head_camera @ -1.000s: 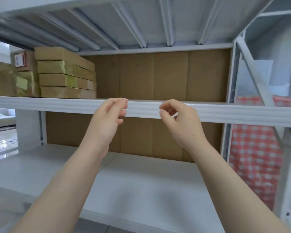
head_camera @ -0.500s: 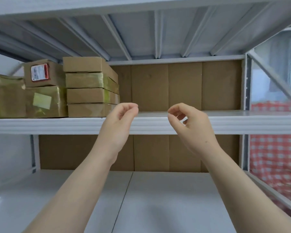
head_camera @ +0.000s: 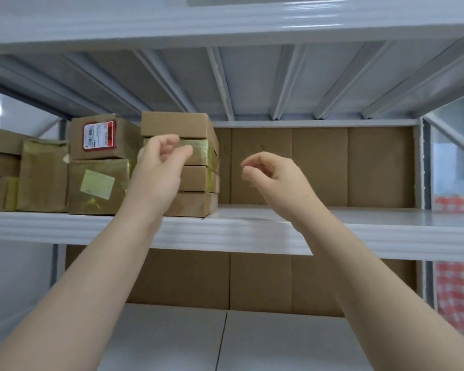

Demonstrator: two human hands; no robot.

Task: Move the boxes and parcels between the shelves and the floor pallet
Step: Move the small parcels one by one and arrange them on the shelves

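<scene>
A stack of flat taped cardboard boxes (head_camera: pixel 196 183) stands on the middle shelf (head_camera: pixel 359 228), left of centre. My left hand (head_camera: pixel 158 172) is raised in front of that stack, fingers loosely curled, holding nothing. My right hand (head_camera: pixel 276 178) hangs in the air to the right of the stack, above the shelf's bare part, fingers loosely curled and empty. A box with a red and white label (head_camera: pixel 99 136) sits on a taped parcel (head_camera: pixel 98 190) just left of the stack.
More brown parcels (head_camera: pixel 42 175) fill the shelf's left end. Cardboard sheets (head_camera: pixel 319 167) line the back of the rack. The lower shelf (head_camera: pixel 279 341) lies below my arms. A steel upright (head_camera: pixel 423 167) and red checked cloth (head_camera: pixel 456 290) stand at the right.
Both hands have risen from the shelf's front edge to box height, the left hand moving in front of the stack. The view has tilted upward and closer to the shelf.
</scene>
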